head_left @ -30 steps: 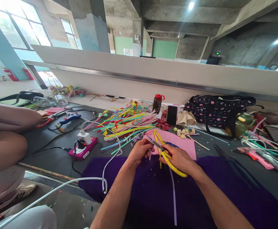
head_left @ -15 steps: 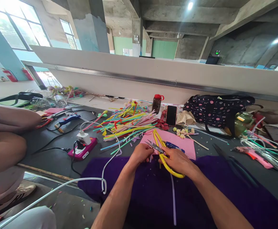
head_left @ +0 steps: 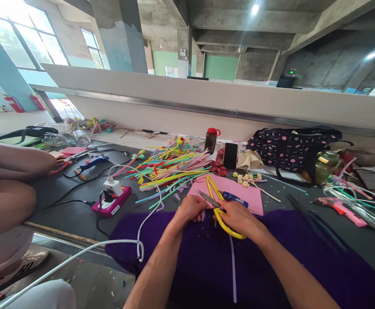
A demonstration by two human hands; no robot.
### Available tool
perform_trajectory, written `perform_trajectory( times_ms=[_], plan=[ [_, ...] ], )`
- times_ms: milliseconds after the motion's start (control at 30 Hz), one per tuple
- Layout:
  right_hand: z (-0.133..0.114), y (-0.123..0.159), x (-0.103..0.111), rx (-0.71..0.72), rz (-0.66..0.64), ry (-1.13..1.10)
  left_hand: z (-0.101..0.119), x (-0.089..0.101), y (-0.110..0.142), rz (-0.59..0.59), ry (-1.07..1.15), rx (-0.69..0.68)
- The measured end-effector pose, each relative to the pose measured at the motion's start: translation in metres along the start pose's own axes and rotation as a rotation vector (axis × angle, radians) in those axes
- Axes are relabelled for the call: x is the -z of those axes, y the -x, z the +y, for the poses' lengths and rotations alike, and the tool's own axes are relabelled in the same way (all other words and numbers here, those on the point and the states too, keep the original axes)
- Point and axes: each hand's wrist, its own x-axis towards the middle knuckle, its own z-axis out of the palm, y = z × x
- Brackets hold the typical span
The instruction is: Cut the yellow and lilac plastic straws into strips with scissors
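My right hand (head_left: 239,218) is closed round a pair of scissors (head_left: 209,199) with blades pointing up-left, and a bent yellow straw (head_left: 223,223) loops under its fingers. My left hand (head_left: 191,209) is curled in a pinch just left of the blades, on a thin pale lilac strip (head_left: 232,266) that trails down over the purple cloth (head_left: 207,266) on my lap. Both hands sit at the near edge of a pink sheet (head_left: 239,194). A heap of coloured straws (head_left: 171,168) lies beyond them.
A pink power strip (head_left: 112,201) with a white plug and cables lies to the left. A bottle (head_left: 211,139), a phone (head_left: 230,156) and a spotted bag (head_left: 290,150) stand behind. A pink glue gun (head_left: 345,211) lies right. Another person's legs (head_left: 7,180) are at far left.
Both hands have dropped slightly toward my lap with the scissors and yellow straw. The left hand has closed in nearer the blades.
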Motion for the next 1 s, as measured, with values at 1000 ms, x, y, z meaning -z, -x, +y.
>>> perform_trajectory(
  times_ms=[1000],
  plan=[
    [-0.001, 0.008, 0.013, -0.003, 0.108, -0.173, 0.002, 0.013, -0.001, 0.001, 0.763, -0.205]
  ],
)
